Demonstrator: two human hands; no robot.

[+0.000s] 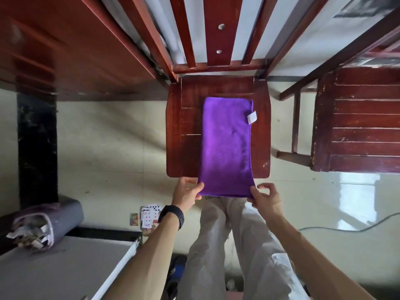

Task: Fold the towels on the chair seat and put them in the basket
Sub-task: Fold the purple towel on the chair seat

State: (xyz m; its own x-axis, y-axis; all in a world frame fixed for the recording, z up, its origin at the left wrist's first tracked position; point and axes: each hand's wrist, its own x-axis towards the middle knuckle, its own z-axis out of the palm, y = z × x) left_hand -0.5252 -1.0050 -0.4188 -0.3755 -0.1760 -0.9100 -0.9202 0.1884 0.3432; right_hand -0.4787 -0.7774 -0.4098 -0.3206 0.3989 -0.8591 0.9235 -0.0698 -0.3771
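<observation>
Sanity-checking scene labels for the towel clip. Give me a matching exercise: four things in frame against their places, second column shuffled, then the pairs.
1. purple towel
2. white tag
3. playing cards
4. black wristband

A. on the floor
B. just behind the left hand
C. along the chair seat, near end past its front edge
D. at the towel's right edge

Pairs: 1-C, 2-D, 3-A, 4-B
</observation>
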